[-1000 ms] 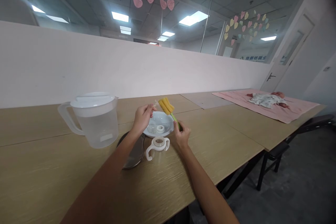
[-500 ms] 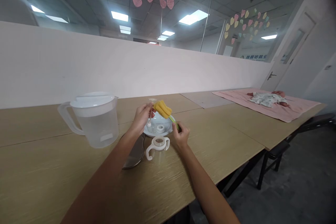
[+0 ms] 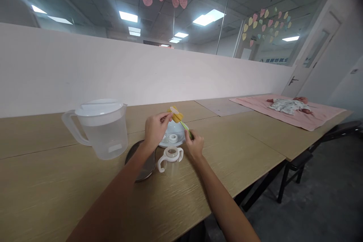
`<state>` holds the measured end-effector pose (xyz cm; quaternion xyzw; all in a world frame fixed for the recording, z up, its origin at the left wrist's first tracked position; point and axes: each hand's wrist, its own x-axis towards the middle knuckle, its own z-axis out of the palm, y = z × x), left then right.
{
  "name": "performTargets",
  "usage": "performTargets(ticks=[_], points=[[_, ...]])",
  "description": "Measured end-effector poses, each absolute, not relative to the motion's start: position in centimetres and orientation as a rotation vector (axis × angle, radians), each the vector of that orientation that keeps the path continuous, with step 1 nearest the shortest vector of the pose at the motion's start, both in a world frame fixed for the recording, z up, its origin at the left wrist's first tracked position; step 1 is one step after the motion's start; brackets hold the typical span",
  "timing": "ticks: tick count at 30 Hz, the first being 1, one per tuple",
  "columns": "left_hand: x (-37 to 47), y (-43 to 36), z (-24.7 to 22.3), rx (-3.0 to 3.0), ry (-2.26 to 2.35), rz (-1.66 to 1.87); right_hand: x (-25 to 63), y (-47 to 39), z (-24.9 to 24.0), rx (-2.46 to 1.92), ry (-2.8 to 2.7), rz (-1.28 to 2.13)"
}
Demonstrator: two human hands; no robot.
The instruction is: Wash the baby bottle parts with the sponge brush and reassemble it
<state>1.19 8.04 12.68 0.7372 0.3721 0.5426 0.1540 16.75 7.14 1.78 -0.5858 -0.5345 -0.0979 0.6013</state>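
Observation:
My right hand (image 3: 194, 144) is closed around the green handle of a bottle brush with a yellow sponge head (image 3: 178, 117). The brush tilts up to the left, above a white bowl (image 3: 183, 138). Pinched in my left hand (image 3: 155, 127) is a small pale translucent piece (image 3: 174, 110), lying against the sponge; its exact kind is unclear. Inside the bowl sits a white ring-shaped part (image 3: 172, 138) beside clear pieces. Just in front of the bowl, a clear baby bottle (image 3: 171, 166) without a lid stands upright, with a white two-handled collar.
A lidded plastic pitcher (image 3: 106, 132) stands at the left. Partly under my left forearm lies a dark metal tray (image 3: 146, 168). Far right, a baby-like figure (image 3: 289, 106) in a patterned garment lies on a pink cloth (image 3: 309, 121). A black chair (image 3: 303, 162) adjoins the table's right edge.
My left hand has turned over, bringing the pale piece across the top of the sponge. A thin piece with a white ball end that hung below that hand no longer shows there.

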Motion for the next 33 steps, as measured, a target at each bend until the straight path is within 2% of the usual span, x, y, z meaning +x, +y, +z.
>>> performTargets(ticks=[3, 8, 15, 33], points=[[1.4, 8.1, 12.3, 2.113, 1.077, 1.564, 16.8, 7.2, 1.8, -1.389, -1.191, -0.188], [1.3, 9.6, 11.8, 1.838, 0.84, 1.57, 17.1, 7.1, 1.7, -1.273, -1.054, -0.117], [1.2, 10.6, 11.6, 1.564, 0.66, 1.584, 17.1, 7.1, 1.4, -1.175, -1.016, -0.169], [1.3, 10.3, 11.8, 1.556, 0.69, 1.522, 17.2, 7.0, 1.7, -1.202, -0.981, -0.269]])
